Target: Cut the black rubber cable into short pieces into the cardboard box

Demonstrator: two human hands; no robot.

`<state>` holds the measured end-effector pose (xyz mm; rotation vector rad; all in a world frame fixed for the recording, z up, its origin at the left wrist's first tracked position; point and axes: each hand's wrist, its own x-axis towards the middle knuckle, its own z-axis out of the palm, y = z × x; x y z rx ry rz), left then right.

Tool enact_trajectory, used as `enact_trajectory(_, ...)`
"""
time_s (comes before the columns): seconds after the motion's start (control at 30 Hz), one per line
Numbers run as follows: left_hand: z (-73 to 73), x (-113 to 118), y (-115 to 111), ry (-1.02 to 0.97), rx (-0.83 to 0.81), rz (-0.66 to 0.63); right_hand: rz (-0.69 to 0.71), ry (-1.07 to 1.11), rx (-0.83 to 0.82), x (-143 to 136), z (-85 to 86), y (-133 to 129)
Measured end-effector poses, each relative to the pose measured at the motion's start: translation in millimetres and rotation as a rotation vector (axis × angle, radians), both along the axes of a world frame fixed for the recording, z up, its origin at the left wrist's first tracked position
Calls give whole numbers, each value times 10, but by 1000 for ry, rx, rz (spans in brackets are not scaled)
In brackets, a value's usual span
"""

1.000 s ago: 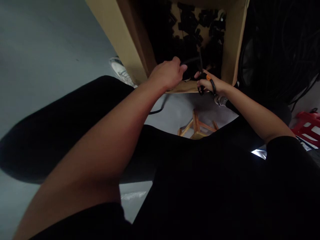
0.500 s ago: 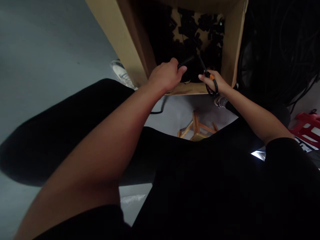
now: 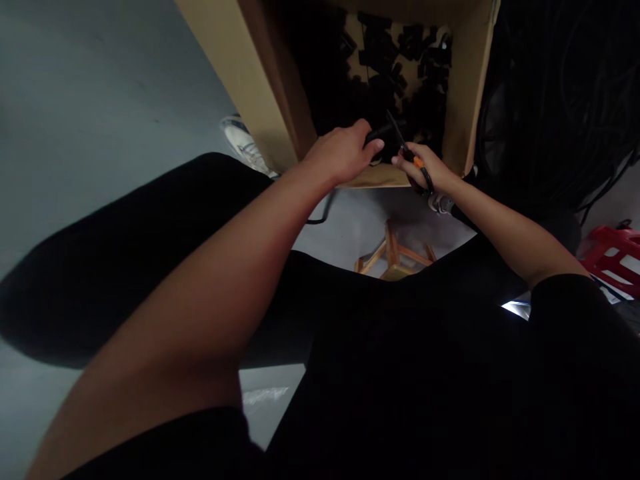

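Left hand [image 3: 345, 153] closed around black cable [image 3: 377, 133], its end pointed toward right hand [image 3: 429, 165]. And there, scissors [image 3: 418, 162] gripped in right hand, blades reaching across view of cable just beyond left fingertips; contact cannot be told! Beyond both hands, black pieces [image 3: 376, 50] scattered inside cardboard box [image 3: 380, 179]. Wooden stool [image 3: 393, 243] seen below right hand.

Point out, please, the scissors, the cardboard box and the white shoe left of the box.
Scissors [image 3: 419, 162]: head view, on the orange patch of the handle.
Cardboard box [image 3: 463, 93]: head view, on its right inner wall.
White shoe [image 3: 244, 143]: head view, on its visible upper side.
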<state>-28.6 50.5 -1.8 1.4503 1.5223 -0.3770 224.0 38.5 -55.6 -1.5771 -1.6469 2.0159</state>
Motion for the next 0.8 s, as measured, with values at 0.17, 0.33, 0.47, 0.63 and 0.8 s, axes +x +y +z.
enact_trajectory(0.17,-12,-46,16,39,46,54,-125,-78,-3,7,59,76)
enact_trajectory(0.33,-32,-50,13,55,9,42,-5,59,-81,89,-80,69)
enact_trajectory(0.47,-73,-39,-26,-8,-6,-17,128,174,-57,102,-152,5)
enact_trajectory(0.63,-44,-45,-19,-28,-7,-54,98,46,-37,19,61,80)
enact_trajectory(0.8,24,-93,59,3,45,31,40,15,-144,-2,200,125)
